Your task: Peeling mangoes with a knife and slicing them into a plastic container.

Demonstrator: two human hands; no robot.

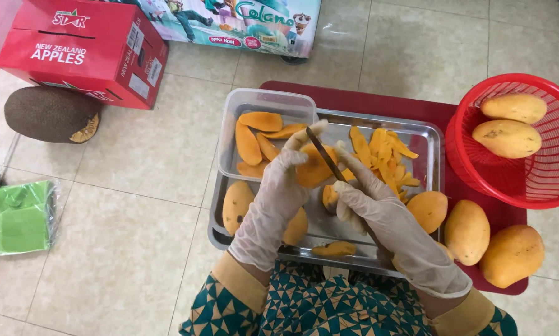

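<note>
My left hand (278, 193), in a thin pale glove, holds a peeled orange mango (315, 167) over the steel tray (430, 138). My right hand (385, 218), also gloved, grips a knife (327, 157) whose dark blade lies across the mango's top. A clear plastic container (262, 101) at the tray's far left holds several mango slices (249, 142). A heap of yellow peel strips (385, 157) lies in the tray's far right part. Peeled mango pieces (236, 204) lie in the tray near my wrists.
A red basket (528, 180) at right holds two whole mangoes (508, 137). Three more whole mangoes (467, 231) rest on the dark red board (379, 99). On the tiled floor are a red cardboard box (83, 50), a jackfruit (50, 113) and a green packet (19, 218).
</note>
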